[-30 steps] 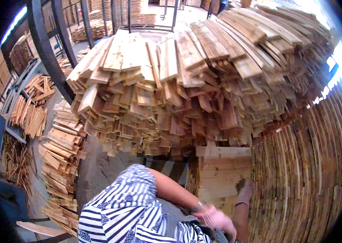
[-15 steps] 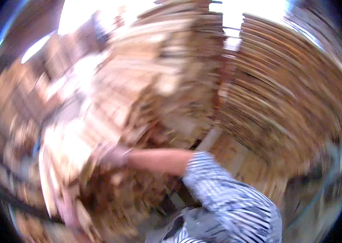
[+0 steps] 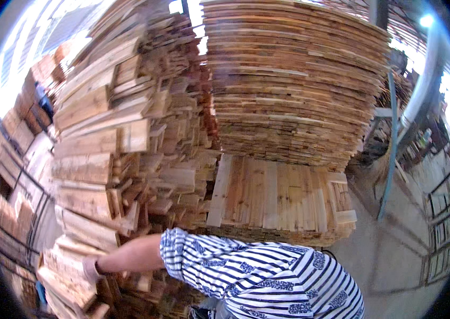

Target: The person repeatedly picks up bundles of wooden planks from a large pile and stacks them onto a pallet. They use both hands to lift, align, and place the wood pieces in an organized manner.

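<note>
Right hand (image 3: 91,269) | boards (image 3: 65,272) just left of its fingers | clamped or apart: cannot tell (fingertips unclear)

Wooden planks (image 3: 86,146) lie roughly parallel, some overlapping, their ends uneven, directly on a jumbled plank pile (image 3: 177,181); what bears the pile itself is hidden.
</note>
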`<state>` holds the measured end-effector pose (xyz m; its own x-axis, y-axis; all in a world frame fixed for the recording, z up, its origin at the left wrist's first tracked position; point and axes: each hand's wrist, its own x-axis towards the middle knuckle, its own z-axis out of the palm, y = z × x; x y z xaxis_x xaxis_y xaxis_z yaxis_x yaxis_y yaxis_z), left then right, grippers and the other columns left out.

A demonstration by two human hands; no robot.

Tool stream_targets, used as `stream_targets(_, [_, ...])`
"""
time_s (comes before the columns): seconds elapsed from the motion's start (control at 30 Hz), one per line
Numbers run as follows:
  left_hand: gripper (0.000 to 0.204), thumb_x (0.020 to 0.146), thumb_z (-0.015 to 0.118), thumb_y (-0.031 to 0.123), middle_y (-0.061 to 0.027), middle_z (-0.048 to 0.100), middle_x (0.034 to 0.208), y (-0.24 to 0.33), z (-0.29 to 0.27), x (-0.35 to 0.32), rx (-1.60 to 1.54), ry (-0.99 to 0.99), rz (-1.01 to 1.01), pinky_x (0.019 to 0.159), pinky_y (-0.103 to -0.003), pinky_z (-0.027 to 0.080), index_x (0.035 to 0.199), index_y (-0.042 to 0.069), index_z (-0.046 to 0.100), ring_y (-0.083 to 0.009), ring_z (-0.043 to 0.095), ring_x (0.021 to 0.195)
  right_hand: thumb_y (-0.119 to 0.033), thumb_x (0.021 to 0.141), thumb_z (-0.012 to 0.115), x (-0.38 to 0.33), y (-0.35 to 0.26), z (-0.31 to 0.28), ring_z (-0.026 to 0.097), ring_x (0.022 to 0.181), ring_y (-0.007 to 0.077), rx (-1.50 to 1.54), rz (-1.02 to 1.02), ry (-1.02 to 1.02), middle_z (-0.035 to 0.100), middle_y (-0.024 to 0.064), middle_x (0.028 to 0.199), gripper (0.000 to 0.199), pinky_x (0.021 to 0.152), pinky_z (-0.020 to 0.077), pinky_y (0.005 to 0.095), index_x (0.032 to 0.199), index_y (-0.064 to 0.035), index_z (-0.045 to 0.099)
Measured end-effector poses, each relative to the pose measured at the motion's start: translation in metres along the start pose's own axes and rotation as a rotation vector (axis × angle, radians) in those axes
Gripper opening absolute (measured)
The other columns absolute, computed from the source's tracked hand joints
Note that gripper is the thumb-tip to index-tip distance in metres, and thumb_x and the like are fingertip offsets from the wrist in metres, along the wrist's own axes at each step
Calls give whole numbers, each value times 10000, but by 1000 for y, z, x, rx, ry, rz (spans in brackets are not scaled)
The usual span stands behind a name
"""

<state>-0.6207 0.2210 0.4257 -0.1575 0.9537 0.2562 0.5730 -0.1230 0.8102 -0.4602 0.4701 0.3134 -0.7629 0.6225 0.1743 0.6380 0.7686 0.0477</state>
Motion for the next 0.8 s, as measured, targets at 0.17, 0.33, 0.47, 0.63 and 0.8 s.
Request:
stream_targets(0.17, [709, 959, 430, 661, -188, 555, 1356, 6, 38, 16, -165, -241, 27, 1024, -532, 456, 1462, 163, 452, -353, 553, 1165, -321, 924, 572, -12, -9, -13, 718, 821, 263, -57, 76, -119, 743, 78, 938, 228, 656, 569, 460, 1021, -185, 726])
stream_targets(0.33, [774, 925, 445, 713, -176, 544, 1378, 26, 41, -12, -372, -243, -581, 1008, -466, 443, 1444, 141, 482, -313, 525, 1161, -301, 861, 671, -75, -30, -74, 734, 828, 273, -125, -31, -74, 760, 79, 921, 190, 666, 577, 478, 971, -147, 694])
stream_targets(0.47, [766, 917, 481, 675, -173, 533, 1396, 32, 47, -53, -489, -228, -623, 1012, -424, 441, 1440, 114, 484, -296, 516, 1177, -316, 905, 595, -164, -4, -66, 648, 1059, 348, 483, 90, -215, 664, 212, 1121, 452, 856, 527, 473, 1224, -10, 502])
stream_targets(0.63, [695, 932, 556, 526, -180, 519, 1417, 83, 74, -157, -760, -196, -491, 1036, -386, 447, 1446, 68, 459, -293, 521, 1219, -274, 842, 663, -363, -44, -221, 613, 1098, 358, 1135, 517, -241, 626, 199, 1197, 625, 933, 496, 470, 1383, -75, 420])
stream_targets(0.8, [708, 949, 544, 527, -174, 506, 1436, 92, 68, -184, -677, -27, -380, 1046, -378, 435, 1466, 55, 438, -289, 519, 1228, -262, 813, 730, -359, -57, -189, 552, 1173, 262, 1485, 483, -476, 606, 117, 1232, 675, 981, 459, 443, 1394, -81, 438])
